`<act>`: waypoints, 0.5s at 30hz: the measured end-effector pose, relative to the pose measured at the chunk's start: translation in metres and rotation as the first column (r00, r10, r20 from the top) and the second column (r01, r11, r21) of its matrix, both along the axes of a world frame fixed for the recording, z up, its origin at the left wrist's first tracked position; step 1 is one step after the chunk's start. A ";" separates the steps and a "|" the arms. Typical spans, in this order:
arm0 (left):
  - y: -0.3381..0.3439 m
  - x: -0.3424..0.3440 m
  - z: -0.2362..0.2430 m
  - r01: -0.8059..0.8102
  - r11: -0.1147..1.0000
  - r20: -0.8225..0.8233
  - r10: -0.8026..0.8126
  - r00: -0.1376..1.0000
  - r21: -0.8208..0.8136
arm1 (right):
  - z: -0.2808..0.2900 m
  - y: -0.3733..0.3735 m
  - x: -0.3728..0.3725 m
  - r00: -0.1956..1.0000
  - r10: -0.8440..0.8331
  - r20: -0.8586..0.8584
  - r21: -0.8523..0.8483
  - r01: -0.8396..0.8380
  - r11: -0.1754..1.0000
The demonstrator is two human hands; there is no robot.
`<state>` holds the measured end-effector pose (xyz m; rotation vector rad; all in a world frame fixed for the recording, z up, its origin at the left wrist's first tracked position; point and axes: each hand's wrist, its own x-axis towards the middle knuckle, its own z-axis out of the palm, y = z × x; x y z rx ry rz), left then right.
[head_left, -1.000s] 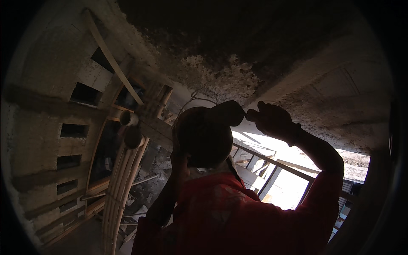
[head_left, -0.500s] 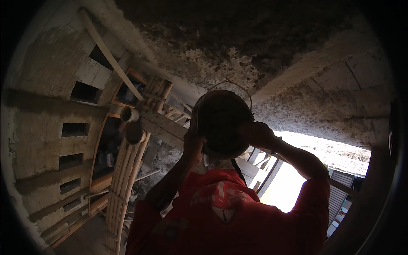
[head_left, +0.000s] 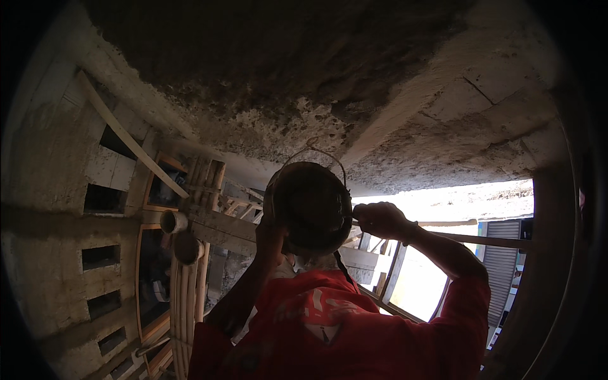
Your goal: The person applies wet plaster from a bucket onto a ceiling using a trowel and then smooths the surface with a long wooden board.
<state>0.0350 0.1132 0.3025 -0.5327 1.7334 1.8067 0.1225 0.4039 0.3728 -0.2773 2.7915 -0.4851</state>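
A dark round bucket (head_left: pixel 311 202) is held up in front of me, its mouth facing the view and its inside too dark to make out. A thin wire handle (head_left: pixel 303 150) arches over its far rim. My left hand (head_left: pixel 271 239) grips the bucket's left side. My right hand (head_left: pixel 382 220) is a closed fist just to the right of the bucket. Something thin and dark shows between that fist and the bucket's rim, but its kind is not clear. Red-sleeved arms lead to both hands.
Overhead spreads a rough concrete surface with a dark patch (head_left: pixel 272 57). On the left stand a wall with square openings (head_left: pixel 101 258), a slanted wooden plank (head_left: pixel 130 136), bamboo poles (head_left: pixel 190 285) and two round pipe ends (head_left: pixel 173 221). A bright opening (head_left: pixel 418 278) lies at right.
The view has shifted, and the bucket appears lower and slightly left. My right hand has drawn away from the bucket's side, so a gap now shows between them. The left hand still grips it.
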 end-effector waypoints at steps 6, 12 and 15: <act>0.003 0.004 -0.016 0.014 0.997 -0.029 -0.017 0.999 -0.081 | 0.081 0.021 -0.017 0.972 0.230 -0.048 0.038 -0.229 0.973; 0.002 0.021 -0.015 -0.043 0.999 0.002 0.043 0.999 0.026 | 0.218 0.031 -0.047 0.975 0.092 0.202 -0.188 -0.054 0.981; 0.012 0.026 0.011 -0.064 0.998 -0.036 0.064 0.997 0.001 | 0.229 0.053 -0.053 0.977 0.192 0.096 -0.291 -0.157 0.944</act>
